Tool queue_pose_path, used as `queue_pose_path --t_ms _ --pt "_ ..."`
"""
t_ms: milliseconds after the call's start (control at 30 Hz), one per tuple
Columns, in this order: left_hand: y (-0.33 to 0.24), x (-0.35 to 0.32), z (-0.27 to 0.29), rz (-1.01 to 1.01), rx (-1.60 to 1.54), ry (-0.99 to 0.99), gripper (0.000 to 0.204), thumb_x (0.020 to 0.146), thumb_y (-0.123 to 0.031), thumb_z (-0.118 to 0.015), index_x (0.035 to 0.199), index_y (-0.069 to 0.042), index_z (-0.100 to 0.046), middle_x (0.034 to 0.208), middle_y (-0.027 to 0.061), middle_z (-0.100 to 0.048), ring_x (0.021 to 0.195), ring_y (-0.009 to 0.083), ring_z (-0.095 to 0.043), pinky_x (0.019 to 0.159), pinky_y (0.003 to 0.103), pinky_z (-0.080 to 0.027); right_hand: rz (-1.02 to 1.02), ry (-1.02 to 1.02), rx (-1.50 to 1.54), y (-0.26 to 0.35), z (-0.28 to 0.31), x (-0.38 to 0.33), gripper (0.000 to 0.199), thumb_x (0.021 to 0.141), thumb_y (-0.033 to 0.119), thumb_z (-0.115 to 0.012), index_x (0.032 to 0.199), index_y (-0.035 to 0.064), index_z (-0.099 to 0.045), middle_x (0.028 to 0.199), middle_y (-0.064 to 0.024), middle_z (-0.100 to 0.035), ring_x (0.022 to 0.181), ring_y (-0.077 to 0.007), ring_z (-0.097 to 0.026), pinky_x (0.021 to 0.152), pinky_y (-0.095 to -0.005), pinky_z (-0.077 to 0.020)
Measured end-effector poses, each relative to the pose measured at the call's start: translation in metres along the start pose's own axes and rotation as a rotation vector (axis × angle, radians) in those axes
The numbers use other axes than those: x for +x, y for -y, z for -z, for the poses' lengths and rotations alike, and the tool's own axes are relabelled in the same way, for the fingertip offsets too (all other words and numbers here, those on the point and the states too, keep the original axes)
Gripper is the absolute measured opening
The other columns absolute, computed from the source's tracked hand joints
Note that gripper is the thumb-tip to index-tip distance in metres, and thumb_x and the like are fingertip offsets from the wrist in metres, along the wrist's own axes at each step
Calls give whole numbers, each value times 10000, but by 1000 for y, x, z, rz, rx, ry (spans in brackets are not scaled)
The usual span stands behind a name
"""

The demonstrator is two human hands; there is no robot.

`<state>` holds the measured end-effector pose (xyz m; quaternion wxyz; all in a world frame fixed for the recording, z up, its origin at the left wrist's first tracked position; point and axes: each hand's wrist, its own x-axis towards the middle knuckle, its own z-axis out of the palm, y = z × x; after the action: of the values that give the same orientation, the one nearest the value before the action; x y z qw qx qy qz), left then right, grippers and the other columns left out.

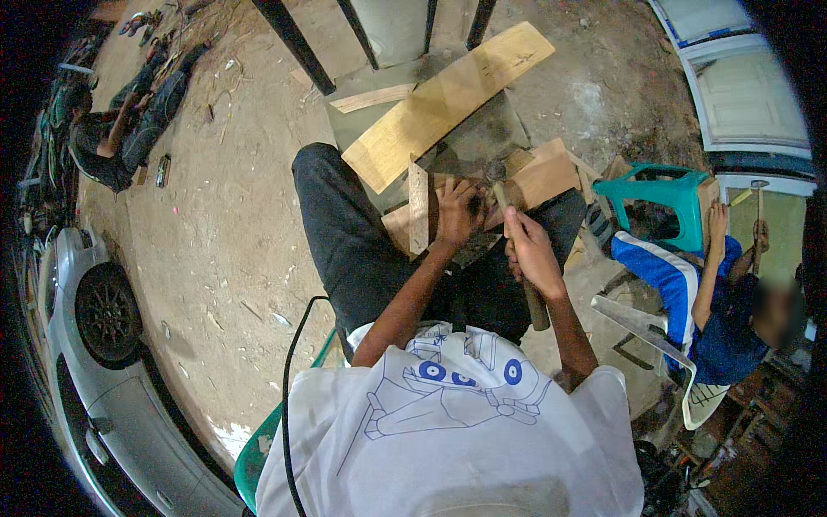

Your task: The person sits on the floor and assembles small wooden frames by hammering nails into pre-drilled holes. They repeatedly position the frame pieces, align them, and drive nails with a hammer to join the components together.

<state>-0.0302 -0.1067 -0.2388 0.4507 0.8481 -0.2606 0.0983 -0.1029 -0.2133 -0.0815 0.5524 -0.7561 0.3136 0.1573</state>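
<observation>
My right hand (531,254) is wrapped round the wooden handle of a hammer (536,302). Its dark head lies away from me, beside my left fingers. My left hand (459,209) bends over small wooden pieces between my knees, its fingers curled down around something dark and too small to name. Just left of that hand, a narrow wooden strip (418,207) stands on edge. To the right of the hammer head lies a brown wooden board (543,177). Beyond my hands a long pale plank (452,103) lies at a slant.
A thin wooden offcut (372,98) lies left of the plank, near dark metal legs (297,47). At right, a seated person (719,319) holds a hammer by a green plastic stool (659,202). Another person (112,138) sits on the ground at far left. A silver car (129,414) stands lower left.
</observation>
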Motion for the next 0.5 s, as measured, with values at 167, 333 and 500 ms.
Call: queue_pose_path --t_ms 167,333,500 --pt "-10 8 9 -1 23 8 222 694 -153 -683 878 -38 -634 973 96 -577 998 335 -473 858 465 -342 -143 19 -14 -1 1 1 565 961 534 -362 1008 27 -608 594 -75 -511 514 -197 -493 525 -358 -416" --pt "-6 5 3 -12 6 -24 180 700 -149 -673 842 -46 -632 922 92 -571 946 328 -479 818 451 -347 -170 -32 -80 -16 -5 8 566 957 544 -369 1022 34 -608 596 -64 -513 508 -172 -497 509 -341 -418" --pt "-11 8 13 20 -35 43 205 715 -152 -667 875 -27 -636 937 113 -573 961 347 -480 861 480 -346 -191 -51 -88 4 -2 -4 584 954 534 -369 1083 15 -603 746 -163 -613 669 -322 -590 654 -422 -473"
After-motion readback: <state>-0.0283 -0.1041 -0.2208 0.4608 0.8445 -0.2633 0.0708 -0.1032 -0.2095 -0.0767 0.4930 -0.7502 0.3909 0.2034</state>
